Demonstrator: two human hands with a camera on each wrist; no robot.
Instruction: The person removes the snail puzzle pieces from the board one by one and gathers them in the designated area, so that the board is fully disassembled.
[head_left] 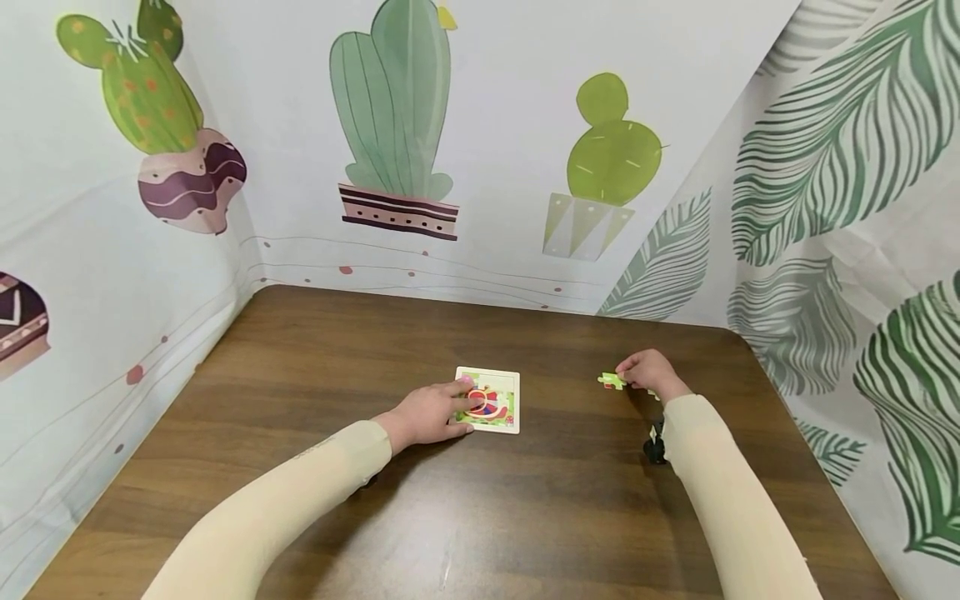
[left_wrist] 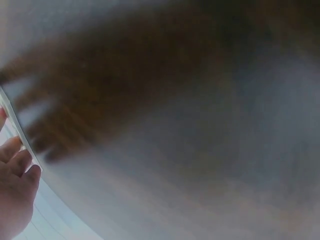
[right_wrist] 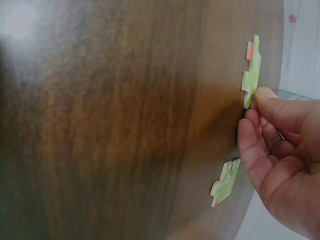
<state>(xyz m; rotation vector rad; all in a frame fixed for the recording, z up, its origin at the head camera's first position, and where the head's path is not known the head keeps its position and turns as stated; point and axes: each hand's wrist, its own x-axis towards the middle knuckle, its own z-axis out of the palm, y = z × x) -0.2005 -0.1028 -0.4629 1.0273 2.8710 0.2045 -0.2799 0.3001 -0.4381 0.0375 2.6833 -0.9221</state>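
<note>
A small square jigsaw puzzle (head_left: 510, 379) in a pale frame lies on the table, with a red and blue picture on green. My left hand (head_left: 429, 414) rests on its left side, fingers stretched out over it. In the left wrist view, fingers (left_wrist: 20, 162) show at the frame's edge. Farther right, my right hand (head_left: 651, 372) pinches the end of a green puzzle piece (head_left: 611, 381) with a red patch between thumb and finger. A second green piece (right_wrist: 226, 181) lies on the table below that hand; in the head view the wrist mostly hides it.
The brown wooden table (head_left: 360, 333) has a patterned cloth wall (head_left: 495, 167) along its back and sides. A black object (head_left: 655, 446) shows under the right wrist. Light reflects off the table's front part.
</note>
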